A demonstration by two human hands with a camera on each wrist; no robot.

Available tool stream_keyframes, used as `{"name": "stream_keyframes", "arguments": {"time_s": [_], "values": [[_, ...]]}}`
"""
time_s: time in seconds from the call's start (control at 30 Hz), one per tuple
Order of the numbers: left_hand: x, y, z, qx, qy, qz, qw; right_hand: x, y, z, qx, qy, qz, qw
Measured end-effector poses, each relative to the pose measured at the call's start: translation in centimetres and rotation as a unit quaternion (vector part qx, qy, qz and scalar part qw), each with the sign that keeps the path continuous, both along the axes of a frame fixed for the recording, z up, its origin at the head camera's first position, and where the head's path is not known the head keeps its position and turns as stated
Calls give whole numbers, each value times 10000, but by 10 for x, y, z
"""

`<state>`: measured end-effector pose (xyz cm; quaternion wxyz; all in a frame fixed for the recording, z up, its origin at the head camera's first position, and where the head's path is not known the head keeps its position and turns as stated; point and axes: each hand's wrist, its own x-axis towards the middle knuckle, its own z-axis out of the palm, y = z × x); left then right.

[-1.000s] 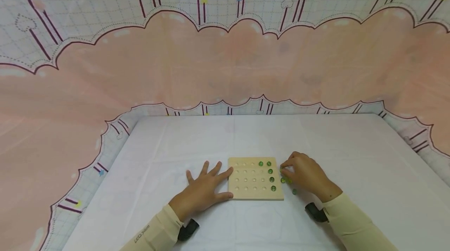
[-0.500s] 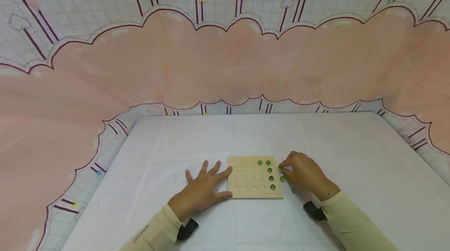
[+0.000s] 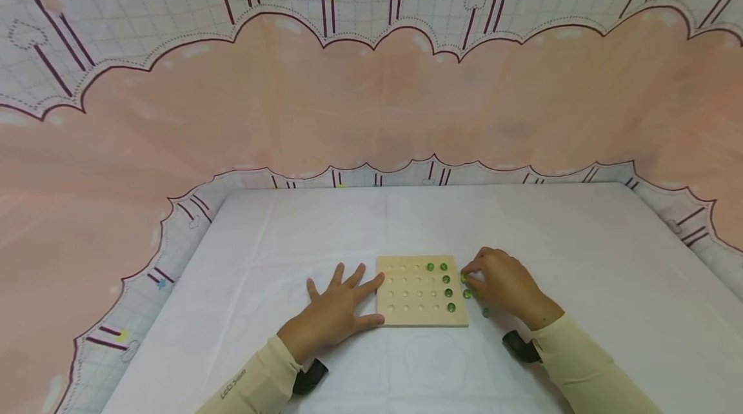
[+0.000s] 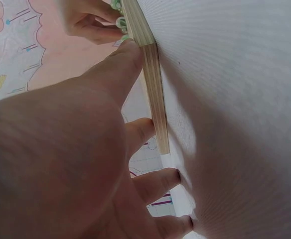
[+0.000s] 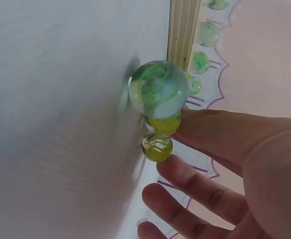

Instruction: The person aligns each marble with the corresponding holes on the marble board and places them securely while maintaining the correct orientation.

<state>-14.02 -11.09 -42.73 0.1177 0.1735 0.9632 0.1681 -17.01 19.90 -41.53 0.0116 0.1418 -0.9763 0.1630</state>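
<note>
A pale wooden board [image 3: 406, 317] with rows of round hollows lies on the white-covered table. Green glass marbles [image 3: 448, 293] fill its right column, and one more sits beside the top of that column. My left hand [image 3: 331, 320] has its fingers spread, thumb and index finger touching the board's left edge [image 4: 155, 94]. Just off the right edge, my right hand [image 3: 505, 285] pinches a marble [image 3: 464, 278] between thumb and index finger. Close under that hand lie loose marbles: a yellow-swirled one [image 5: 157, 147] by a fingertip and a green-swirled one [image 5: 158, 89] nearer the wrist.
The white tabletop [image 3: 325, 227] extends around the board on all sides. Behind it hangs a peach and white cloth [image 3: 360, 104] printed with candles. Each wrist wears a black camera, the left camera [image 3: 310, 377] and the right camera [image 3: 520, 347].
The head view has shifted very slightly. Both hands, the board and the marbles keep their places.
</note>
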Motion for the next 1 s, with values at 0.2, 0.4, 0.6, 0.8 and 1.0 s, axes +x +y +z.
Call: {"name": "stream_keyframes", "arguments": {"time_s": [0.2,0.4,0.6,0.8,1.0], "values": [[0,0,1,49,7,12,10000,1,0,5,-19,75,-70,9999],[0,-1,0,45,-16,54,10000,3,-2,7,-49,252,49,9997],[1,-2,-2,0,-19,62,10000,6,-6,9,-117,297,45,9995],[1,-2,-2,33,-15,56,10000,8,-9,9,-74,537,165,9984],[-1,-1,-5,80,-9,64,9999,8,-12,8,-6,738,333,9967]]}}
